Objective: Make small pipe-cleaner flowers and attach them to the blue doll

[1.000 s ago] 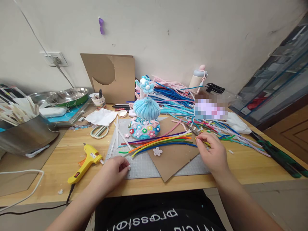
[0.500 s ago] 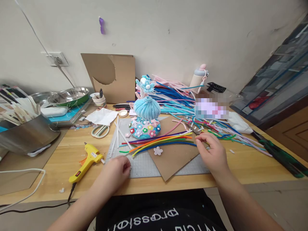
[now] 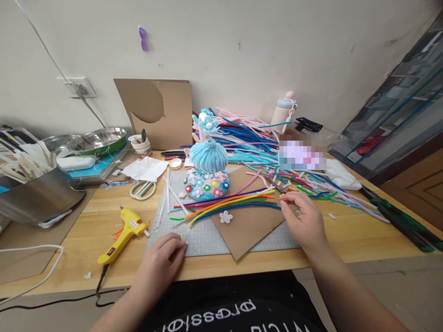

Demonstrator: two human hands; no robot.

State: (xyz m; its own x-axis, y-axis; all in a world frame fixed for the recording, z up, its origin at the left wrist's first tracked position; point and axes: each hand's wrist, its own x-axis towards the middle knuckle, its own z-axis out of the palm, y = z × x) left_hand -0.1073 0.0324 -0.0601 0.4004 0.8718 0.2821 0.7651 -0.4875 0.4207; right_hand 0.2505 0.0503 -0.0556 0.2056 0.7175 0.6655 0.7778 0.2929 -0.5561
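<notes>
My left hand [image 3: 164, 258] rests at the front edge of the grey cutting mat [image 3: 204, 244], its fingers curled in and nothing visible in them. At the right ends of a row of coloured pipe cleaners [image 3: 224, 202], my right hand [image 3: 304, 219] has thumb and forefinger pinched together. What they hold, if anything, is too small to make out; a yellow speck shows at the fingertips. A dark metal tool [image 3: 276, 185] lies just beyond them. Between the hands, a pale pink flower [image 3: 226, 216] lies on a cardboard piece [image 3: 238, 240]. Behind stands a blue fuzzy ornament [image 3: 208, 157] dotted with flowers.
A yellow glue gun [image 3: 126, 233] lies left of my left hand, with scissors [image 3: 143, 190] beyond it. A metal pot [image 3: 44, 196] of sticks stands far left. Bundled pipe cleaners [image 3: 242, 131] and a bottle [image 3: 283, 110] are at the back. Green-black handles [image 3: 401, 219] lie right.
My left hand has drawn slightly down and back towards me. The right hand keeps its pinch in nearly the same place. The whole view has shifted a little.
</notes>
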